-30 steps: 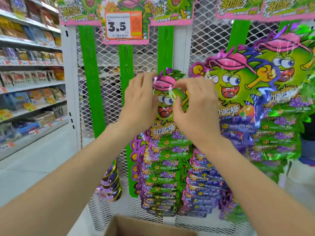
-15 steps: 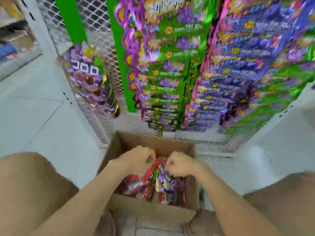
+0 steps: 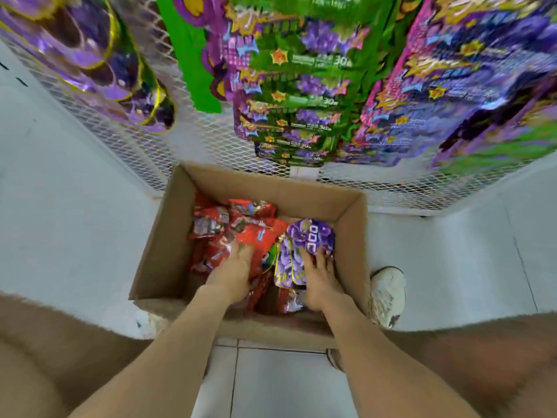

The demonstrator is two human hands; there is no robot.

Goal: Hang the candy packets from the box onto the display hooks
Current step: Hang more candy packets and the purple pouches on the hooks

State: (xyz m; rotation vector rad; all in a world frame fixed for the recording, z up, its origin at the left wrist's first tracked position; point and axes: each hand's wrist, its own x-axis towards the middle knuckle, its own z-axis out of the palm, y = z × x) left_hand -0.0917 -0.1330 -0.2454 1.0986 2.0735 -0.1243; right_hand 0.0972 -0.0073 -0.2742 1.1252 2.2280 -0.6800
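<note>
While you bend over the box [image 3: 177, 224], you are at the picking step: both hands are inside it and no packet is lifted yet. Your left hand [image 3: 232, 276] lies on a red packet [image 3: 259, 236] in the middle of the box, with fingers close together and fairly straight. Your right hand [image 3: 321, 277] lies with spread fingers on a purple packet [image 3: 312, 235] at the right side of the box. As far as I can see, neither hand pinches anything.

I think the next move asks you to close on one packet near its top edge and raise it to a hook; the hooks are not in view.

The packets are glossy, crinkled foil and probably slippery. The box is dull brown cardboard with stiff, straight walls. Behind the box stands a white wire mesh [image 3: 193, 146] with hanging packets [image 3: 289, 101].
</note>
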